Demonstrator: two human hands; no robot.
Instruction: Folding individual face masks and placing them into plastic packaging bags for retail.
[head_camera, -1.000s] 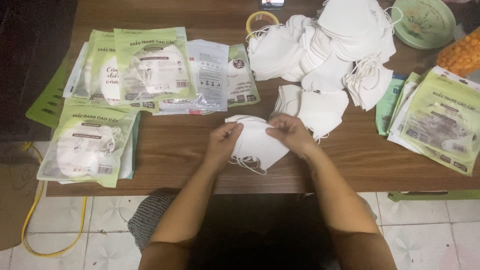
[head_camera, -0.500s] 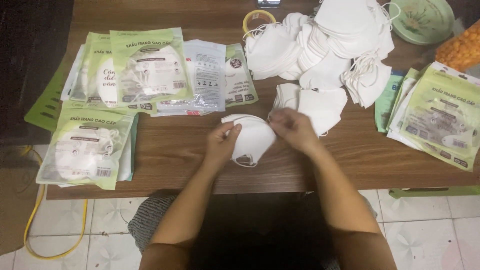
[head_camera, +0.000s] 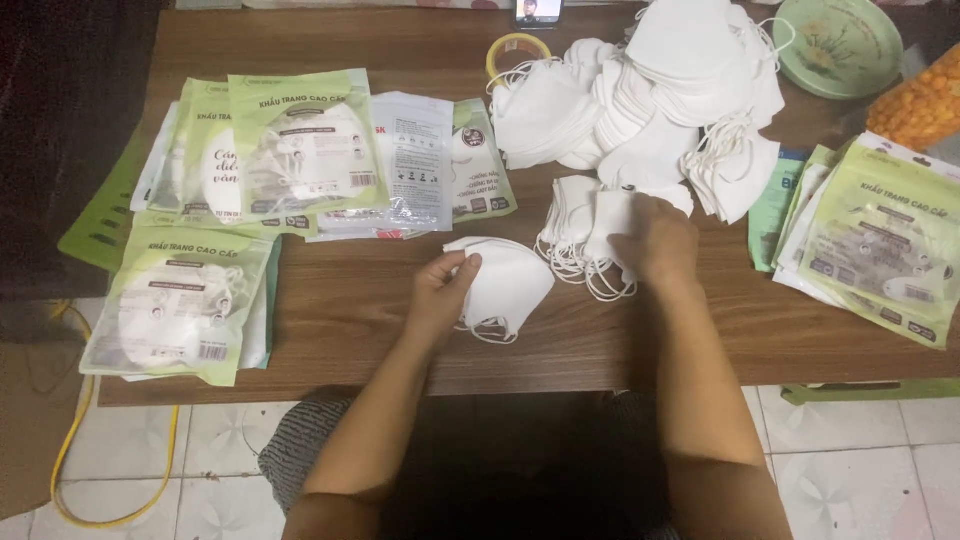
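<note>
Mask: flat on table, long axis left-right, curved nose edge pointing right.
Left hand: pinches its left end.
Right hand: fingers curled on small stack.

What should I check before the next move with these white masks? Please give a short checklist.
1. Left hand grips the folded white mask: ok.
2. Right hand rests on the small stack of masks: ok.
3. Only one mask taken from the stack: cannot tell.
4. Ear loops of the held mask untangled: cannot tell.
5. Bare wood on the table near the hands: ok.
6. Green packets within view: ok.
</note>
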